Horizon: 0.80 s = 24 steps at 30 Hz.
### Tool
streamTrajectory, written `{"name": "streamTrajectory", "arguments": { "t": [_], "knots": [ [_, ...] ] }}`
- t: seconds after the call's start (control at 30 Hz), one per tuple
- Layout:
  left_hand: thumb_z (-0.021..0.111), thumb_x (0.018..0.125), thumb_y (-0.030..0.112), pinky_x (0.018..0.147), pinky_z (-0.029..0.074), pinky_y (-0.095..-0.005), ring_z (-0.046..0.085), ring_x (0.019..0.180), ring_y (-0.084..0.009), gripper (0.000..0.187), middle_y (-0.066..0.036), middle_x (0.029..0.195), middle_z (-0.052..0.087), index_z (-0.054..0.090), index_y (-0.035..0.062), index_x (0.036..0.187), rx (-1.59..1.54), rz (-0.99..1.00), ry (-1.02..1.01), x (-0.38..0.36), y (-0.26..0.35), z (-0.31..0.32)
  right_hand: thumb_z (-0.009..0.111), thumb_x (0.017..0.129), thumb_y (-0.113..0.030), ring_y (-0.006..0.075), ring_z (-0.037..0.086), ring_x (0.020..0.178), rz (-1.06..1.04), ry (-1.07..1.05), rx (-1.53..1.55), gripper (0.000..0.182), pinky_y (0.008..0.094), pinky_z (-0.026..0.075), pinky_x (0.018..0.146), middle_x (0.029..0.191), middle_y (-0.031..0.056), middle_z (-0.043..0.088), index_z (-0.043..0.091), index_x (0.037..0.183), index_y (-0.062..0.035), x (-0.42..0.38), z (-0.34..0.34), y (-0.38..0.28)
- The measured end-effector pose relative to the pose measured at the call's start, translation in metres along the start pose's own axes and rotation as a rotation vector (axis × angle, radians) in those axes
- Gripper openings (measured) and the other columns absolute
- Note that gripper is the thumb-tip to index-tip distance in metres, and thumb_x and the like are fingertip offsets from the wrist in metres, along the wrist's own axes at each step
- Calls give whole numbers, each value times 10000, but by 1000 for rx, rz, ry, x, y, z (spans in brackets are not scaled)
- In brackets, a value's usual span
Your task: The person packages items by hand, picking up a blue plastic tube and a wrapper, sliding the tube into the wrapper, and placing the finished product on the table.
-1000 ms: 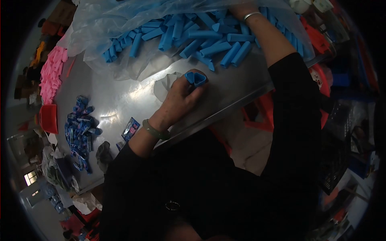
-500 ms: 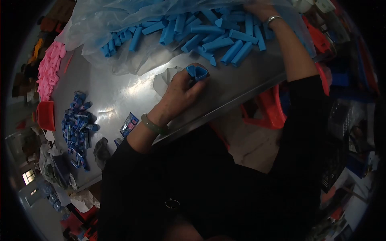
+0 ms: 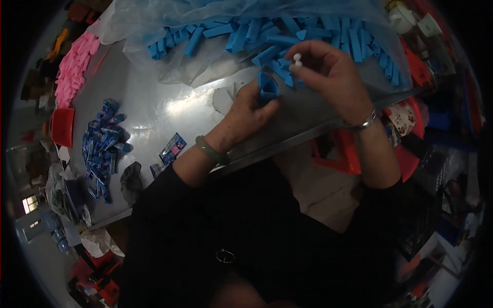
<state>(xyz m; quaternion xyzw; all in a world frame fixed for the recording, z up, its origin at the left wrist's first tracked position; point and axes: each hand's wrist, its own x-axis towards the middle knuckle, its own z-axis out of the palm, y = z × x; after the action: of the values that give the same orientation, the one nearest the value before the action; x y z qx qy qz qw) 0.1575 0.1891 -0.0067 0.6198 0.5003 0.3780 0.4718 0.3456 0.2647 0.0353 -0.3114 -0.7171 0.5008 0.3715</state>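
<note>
My left hand (image 3: 247,114) is closed around blue triangular tubes (image 3: 267,88), their hollow ends facing up; how many cannot be told. To the right of them, my right hand (image 3: 336,77) pinches a small white piece (image 3: 297,60) between thumb and fingertips. The piece is knobbly, and its exact kind is too small to make out. Behind both hands lies a heap of similar blue tubes (image 3: 240,38), partly on and under a clear plastic sheet (image 3: 154,64). A crumpled white scrap (image 3: 224,99) rests just left of my left hand.
On the metal table (image 3: 154,136) are a pile of small dark-blue packets (image 3: 102,146), a printed packet (image 3: 173,148) and a dark crumpled bag (image 3: 131,182). Pink pieces (image 3: 74,64) and a red bin (image 3: 62,127) line the left side. A red stool (image 3: 339,154) stands below the front edge.
My right hand has come back from the far blue heap towards my left hand, now with the white piece in its fingertips. My left hand keeps its hold and appears slightly further right.
</note>
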Motion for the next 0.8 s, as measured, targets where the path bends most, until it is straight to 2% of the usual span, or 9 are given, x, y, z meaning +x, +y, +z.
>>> {"name": "streamTrajectory", "arguments": {
  "t": [0.07, 0.13, 0.33, 0.47, 0.57, 0.8],
  "knots": [
    [594, 855, 98, 766, 471, -283, 560, 850, -121, 188, -47, 900, 580, 550, 32, 1026, -33, 86, 32, -1, -4, 0, 652, 842, -109, 81, 608, 803, -38, -34, 54, 175, 219, 498, 691, 854, -12, 634, 646, 1010, -61, -7, 19, -11],
    [594, 856, 94, 766, 476, -280, 570, 857, -119, 189, -50, 908, 596, 557, 30, 1031, -58, 99, 48, -4, 1, 1, 672, 815, -48, 67, 555, 783, -25, -60, -54, 208, 199, 450, 677, 902, -21, 599, 642, 1020, -71, -10, 30, -20],
    [591, 861, 79, 790, 484, -276, 583, 927, -112, 212, -58, 957, 625, 565, 13, 1061, -173, 92, 36, -15, -3, -4, 682, 778, -34, 94, 536, 733, -165, -56, -207, 221, 220, 446, 634, 868, 11, 543, 613, 987, -51, -13, 53, -27],
    [587, 867, 83, 789, 480, -268, 576, 926, -98, 200, -54, 952, 629, 577, 7, 1052, -245, 15, 11, -23, 3, -11, 688, 776, -37, 103, 527, 721, -197, -37, -246, 216, 227, 445, 633, 868, 14, 533, 608, 977, -50, -14, 64, -31],
    [576, 873, 89, 778, 473, -258, 567, 920, -87, 169, -50, 940, 631, 595, 9, 1021, -209, 129, 48, -24, -1, -13, 689, 778, -34, 107, 521, 718, -187, -15, -219, 205, 230, 443, 633, 868, 19, 536, 611, 967, -44, -14, 69, -33],
    [596, 877, 109, 762, 465, -244, 558, 888, -68, 153, -27, 914, 626, 604, 5, 989, -230, 114, 12, -34, -3, -21, 663, 801, -17, 116, 516, 715, -300, 22, -260, 149, 232, 437, 627, 893, 40, 535, 617, 941, -35, -15, 82, -27]
  ]
}}
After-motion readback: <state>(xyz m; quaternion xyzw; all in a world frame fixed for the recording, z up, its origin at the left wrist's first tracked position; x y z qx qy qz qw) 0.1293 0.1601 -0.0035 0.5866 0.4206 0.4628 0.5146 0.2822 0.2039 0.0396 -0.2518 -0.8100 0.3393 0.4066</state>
